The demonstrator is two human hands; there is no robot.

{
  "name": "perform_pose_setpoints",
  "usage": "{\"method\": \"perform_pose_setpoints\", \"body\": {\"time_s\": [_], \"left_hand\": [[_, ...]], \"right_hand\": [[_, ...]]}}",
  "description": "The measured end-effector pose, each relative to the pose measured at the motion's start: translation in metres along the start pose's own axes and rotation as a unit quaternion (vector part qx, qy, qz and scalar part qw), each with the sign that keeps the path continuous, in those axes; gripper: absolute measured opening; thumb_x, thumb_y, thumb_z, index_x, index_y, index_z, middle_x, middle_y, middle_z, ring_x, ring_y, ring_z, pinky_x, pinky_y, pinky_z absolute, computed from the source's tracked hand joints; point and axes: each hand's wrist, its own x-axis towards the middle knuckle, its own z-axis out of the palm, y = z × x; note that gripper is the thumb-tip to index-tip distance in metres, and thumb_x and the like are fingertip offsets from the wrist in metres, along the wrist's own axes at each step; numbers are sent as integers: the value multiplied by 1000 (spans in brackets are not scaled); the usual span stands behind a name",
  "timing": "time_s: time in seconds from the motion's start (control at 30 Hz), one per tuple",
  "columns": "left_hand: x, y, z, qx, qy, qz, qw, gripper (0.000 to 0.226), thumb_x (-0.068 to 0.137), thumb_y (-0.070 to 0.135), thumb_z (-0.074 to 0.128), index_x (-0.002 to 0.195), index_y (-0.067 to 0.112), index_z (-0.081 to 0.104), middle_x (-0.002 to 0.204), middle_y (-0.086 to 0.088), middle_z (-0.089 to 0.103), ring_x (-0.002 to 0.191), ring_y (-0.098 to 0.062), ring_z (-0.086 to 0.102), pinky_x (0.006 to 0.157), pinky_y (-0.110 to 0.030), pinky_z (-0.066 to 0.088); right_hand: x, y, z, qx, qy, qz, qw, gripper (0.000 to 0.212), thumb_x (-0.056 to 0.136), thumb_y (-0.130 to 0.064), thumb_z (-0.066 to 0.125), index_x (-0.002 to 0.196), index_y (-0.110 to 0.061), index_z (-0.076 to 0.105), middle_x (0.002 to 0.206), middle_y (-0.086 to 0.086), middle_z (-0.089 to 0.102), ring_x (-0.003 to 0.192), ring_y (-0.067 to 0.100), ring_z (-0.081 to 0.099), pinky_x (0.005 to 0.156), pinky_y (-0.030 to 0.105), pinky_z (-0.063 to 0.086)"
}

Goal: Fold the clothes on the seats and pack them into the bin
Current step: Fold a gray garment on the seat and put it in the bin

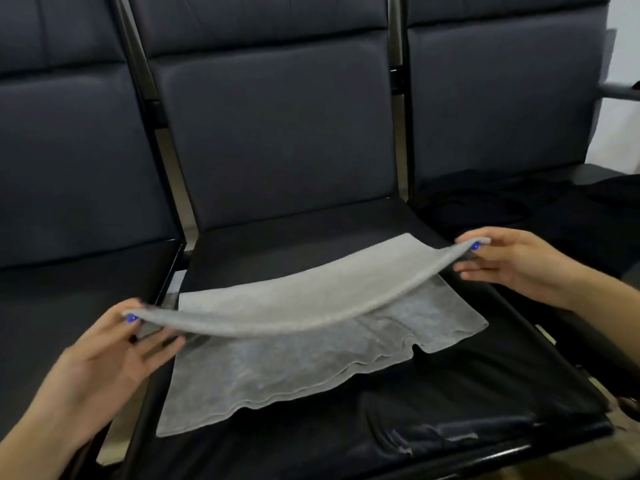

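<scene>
Three dark padded seats in a row. One pale grey garment [277, 368] on the middle seat [450, 420], thin, wavy-hemmed, its far edge lifted into a sagging fold. Left hand [114, 355] pinches one corner, right hand [512, 261] the other. Dark clothes [519, 209] heaped on the right seat.

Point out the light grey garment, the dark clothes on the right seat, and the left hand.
Light grey garment [277, 368]: head view, flat lower layer on the middle seat.
Dark clothes [519, 209]: head view, heap's middle, right seat.
Left hand [114, 355]: head view, back of the hand.
</scene>
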Motion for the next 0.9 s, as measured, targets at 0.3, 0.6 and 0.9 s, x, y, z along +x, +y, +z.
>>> {"method": "perform_pose_setpoints", "body": {"time_s": [0.3,0.6,0.9], "left_hand": [[-17,-7,28,371,3,-80,925,73,26,35,98,76,-10,69,89,-29,65,88,-35,69,82,-42,57],[-21,4,41,574,21,-35,818,37,78,-17,60,65,14,77,79,-7,75,80,-16,71,70,-10,52],[-3,-45,76,808,-29,135,572,28,81,36,48,96,31,72,95,24,67,96,-12,63,89,-26,44]], "right_hand": [[-19,17,-7,-239,-49,25,970,23,65,-15,86,83,-3,75,97,21,71,95,27,69,72,17,56],[-31,-2,10,-532,-133,66,834,37,79,-5,64,69,-38,75,102,-13,66,81,-8,60,72,10,45],[-19,11,33,-617,75,44,782,36,87,-38,63,120,-24,56,105,-3,63,99,20,59,87,35,47]]}}
